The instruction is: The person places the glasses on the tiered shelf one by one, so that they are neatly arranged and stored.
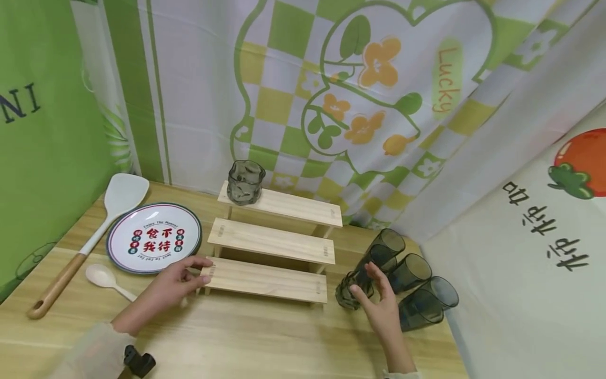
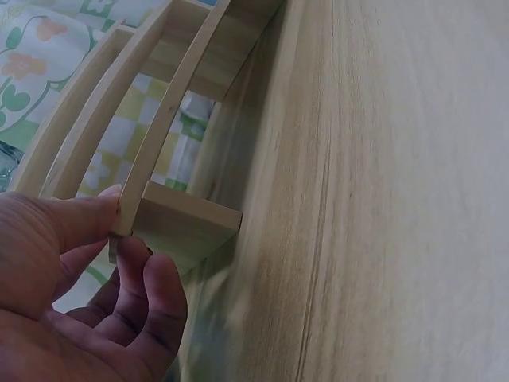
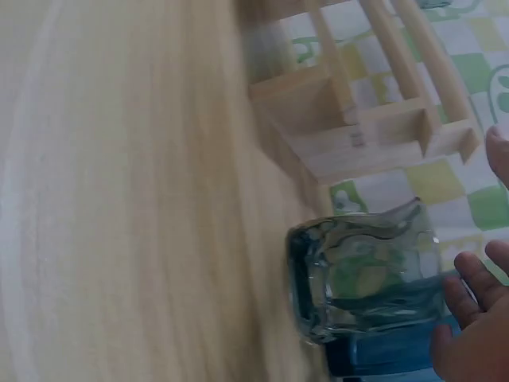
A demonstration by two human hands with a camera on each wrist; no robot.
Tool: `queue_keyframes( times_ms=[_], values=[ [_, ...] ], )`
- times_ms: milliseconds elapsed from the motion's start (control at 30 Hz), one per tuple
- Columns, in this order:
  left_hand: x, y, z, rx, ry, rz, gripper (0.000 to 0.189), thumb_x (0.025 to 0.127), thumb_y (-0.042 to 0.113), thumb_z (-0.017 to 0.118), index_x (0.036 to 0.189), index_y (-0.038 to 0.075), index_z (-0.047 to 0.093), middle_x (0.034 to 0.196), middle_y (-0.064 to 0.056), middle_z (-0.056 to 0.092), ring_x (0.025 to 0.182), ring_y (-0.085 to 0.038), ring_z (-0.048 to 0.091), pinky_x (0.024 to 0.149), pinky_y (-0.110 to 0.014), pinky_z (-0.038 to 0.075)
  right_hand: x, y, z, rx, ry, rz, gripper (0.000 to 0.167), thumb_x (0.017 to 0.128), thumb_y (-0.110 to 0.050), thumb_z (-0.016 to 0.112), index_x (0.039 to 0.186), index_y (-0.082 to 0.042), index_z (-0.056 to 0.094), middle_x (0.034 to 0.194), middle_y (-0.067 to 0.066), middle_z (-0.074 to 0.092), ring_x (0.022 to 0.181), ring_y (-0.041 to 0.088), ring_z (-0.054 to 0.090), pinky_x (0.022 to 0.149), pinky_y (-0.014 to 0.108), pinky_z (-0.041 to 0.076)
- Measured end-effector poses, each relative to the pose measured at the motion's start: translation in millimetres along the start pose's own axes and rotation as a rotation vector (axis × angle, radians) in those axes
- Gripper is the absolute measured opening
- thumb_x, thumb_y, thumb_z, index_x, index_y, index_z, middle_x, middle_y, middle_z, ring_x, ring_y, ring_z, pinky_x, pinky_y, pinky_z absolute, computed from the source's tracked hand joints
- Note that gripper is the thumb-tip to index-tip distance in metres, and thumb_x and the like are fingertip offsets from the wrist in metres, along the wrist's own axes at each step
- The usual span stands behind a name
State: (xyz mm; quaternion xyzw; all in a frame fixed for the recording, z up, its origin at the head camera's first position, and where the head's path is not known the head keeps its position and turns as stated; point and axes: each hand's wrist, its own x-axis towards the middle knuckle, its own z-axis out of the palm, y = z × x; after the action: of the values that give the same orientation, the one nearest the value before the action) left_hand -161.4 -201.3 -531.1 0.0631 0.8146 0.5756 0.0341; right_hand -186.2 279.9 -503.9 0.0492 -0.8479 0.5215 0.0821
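A three-tier wooden step rack (image 1: 274, 280) stands in the middle of the table. My left hand (image 1: 176, 281) pinches the left end of its lowest step; in the left wrist view the thumb is above the board and fingers curl below. On the top step, at the left, sits a wavy grey glass (image 1: 245, 185). A second wavy glass (image 3: 370, 278) stands on the table right of the rack. Beside its rim is my right hand (image 1: 382, 305), thumb and fingers spread apart and not wrapped round the glass.
Several tall dark glasses (image 1: 411, 273) crowd the table's right side. At the left lie a white plate (image 1: 153, 239) with red lettering, a white spatula (image 1: 94, 237) with a wooden handle, and a pale spoon (image 1: 100, 275). Patterned curtain (image 1: 293, 95) hangs behind the rack.
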Motion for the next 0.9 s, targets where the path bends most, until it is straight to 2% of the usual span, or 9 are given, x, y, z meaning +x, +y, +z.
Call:
queue_keyframes(
  times_ms=[133,267,367,467,700,900],
  values=[
    [0.6,-0.7,3.2,-0.020,0.001,0.007,0.038,0.093,0.016,0.075,0.126,0.001,0.064,0.123,-0.018,0.064,0.071,-0.024,0.061,0.052,-0.030,0.050,1.5,8.3,4.2,-0.022,-0.015,0.014,0.075,0.091,-0.020,0.080,0.153,-0.010,0.040,0.153,0.008,0.042,0.145,0.028,0.032,0.117,0.058,0.020],
    [-0.7,-1.3,7.0,-0.035,-0.002,-0.004,0.038,0.093,0.015,0.076,0.127,0.002,0.064,0.120,-0.017,0.065,0.070,-0.024,0.060,0.050,-0.030,0.049,0.1,12.1,5.8,-0.053,0.002,0.012,0.074,0.090,-0.020,0.081,0.152,-0.010,0.041,0.152,0.009,0.043,0.140,0.027,0.036,0.115,0.055,0.024],
    [-1.7,-1.9,8.4,-0.037,-0.008,-0.017,0.038,0.093,0.015,0.075,0.127,0.002,0.063,0.113,-0.014,0.066,0.070,-0.025,0.060,0.050,-0.030,0.049,-2.9,11.2,6.0,-0.090,0.022,0.020,0.072,0.089,-0.021,0.082,0.149,-0.011,0.044,0.148,0.007,0.046,0.132,0.024,0.042,0.108,0.049,0.034],
    [-1.6,-2.0,7.5,-0.026,-0.002,-0.026,0.037,0.093,0.015,0.075,0.126,0.003,0.064,0.108,-0.011,0.066,0.069,-0.025,0.060,0.051,-0.030,0.050,-5.0,9.4,6.4,-0.118,0.044,0.010,0.069,0.088,-0.023,0.083,0.147,-0.011,0.048,0.145,0.005,0.049,0.126,0.024,0.044,0.098,0.045,0.038],
    [-0.9,0.4,3.6,-0.024,0.015,0.001,0.037,0.093,0.014,0.075,0.126,0.002,0.064,0.109,-0.012,0.066,0.068,-0.024,0.060,0.052,-0.030,0.049,-2.2,7.7,9.3,-0.140,0.055,0.029,0.069,0.087,-0.036,0.083,0.145,-0.017,0.051,0.148,0.005,0.047,0.129,0.031,0.044,0.096,0.048,0.039],
    [-2.1,2.3,2.5,-0.029,0.017,-0.017,0.038,0.092,0.014,0.075,0.127,0.003,0.064,0.104,-0.010,0.066,0.069,-0.024,0.060,0.052,-0.029,0.049,-0.7,11.2,11.8,-0.135,0.054,0.014,0.068,0.087,-0.032,0.083,0.144,-0.011,0.051,0.141,0.005,0.052,0.125,0.026,0.043,0.090,0.042,0.035]
  ],
)
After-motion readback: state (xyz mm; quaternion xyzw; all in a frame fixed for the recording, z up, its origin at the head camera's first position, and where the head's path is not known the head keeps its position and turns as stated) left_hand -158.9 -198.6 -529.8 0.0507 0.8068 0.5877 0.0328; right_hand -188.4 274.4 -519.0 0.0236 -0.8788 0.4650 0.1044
